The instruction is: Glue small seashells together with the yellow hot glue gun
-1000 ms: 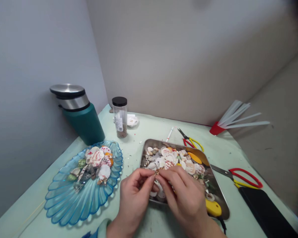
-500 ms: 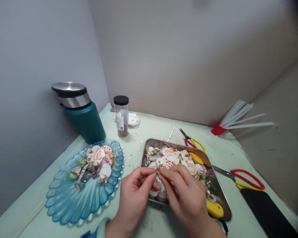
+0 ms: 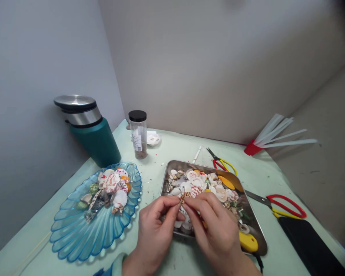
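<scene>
A small brown-spotted seashell (image 3: 183, 198) is pinched between the fingertips of both hands, over the near side of a metal tray. My left hand (image 3: 158, 222) grips it from the left with thumb and forefinger. From the right, my right hand (image 3: 214, 220) closes thumb and forefinger on it too. Much of the shell is covered by the fingers. The metal tray (image 3: 257, 230) holds a heap of mixed seashells (image 3: 197, 180) and a yellow-handled tool (image 3: 248, 241), partly hidden behind my right hand.
Left stands a blue scalloped plate (image 3: 74, 237) bearing shells, with a teal bottle (image 3: 96, 140) behind. A black-lidded jar (image 3: 138, 134) is at the back. Scissors (image 3: 287, 205), smaller scissors (image 3: 222, 163), a black phone-like slab (image 3: 307, 245) and a red cup of glue sticks (image 3: 252, 148) lie right.
Both hands keep their pinch on the small shell, almost in place. The view has shifted slightly, so the plate and bottle appear a little further left.
</scene>
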The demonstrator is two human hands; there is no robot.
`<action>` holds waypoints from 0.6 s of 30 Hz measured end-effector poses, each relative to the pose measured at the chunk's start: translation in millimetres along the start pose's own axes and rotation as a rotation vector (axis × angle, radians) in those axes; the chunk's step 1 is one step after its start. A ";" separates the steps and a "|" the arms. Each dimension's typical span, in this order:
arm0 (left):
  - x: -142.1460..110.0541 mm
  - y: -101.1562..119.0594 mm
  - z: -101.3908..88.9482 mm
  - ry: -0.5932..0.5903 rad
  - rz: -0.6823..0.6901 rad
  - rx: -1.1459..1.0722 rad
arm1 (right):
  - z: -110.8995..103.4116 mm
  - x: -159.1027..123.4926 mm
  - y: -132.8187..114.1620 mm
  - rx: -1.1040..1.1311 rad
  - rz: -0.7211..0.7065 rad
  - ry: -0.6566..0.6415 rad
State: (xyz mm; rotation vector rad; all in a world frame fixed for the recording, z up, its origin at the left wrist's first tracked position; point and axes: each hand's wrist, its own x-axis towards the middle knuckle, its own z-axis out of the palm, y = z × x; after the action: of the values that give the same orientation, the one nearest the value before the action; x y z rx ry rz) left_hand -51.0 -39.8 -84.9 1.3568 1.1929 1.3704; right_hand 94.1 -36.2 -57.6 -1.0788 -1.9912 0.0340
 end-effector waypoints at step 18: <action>7.6 7.7 1.9 0.061 -0.224 -0.192 | -9.7 4.2 3.5 0.094 0.072 -0.010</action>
State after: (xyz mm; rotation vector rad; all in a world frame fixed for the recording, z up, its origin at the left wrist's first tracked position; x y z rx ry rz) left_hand -49.1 -33.7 -76.0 1.0220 1.1821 1.3350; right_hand 102.1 -34.4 -50.0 -1.0903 -1.9396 0.1701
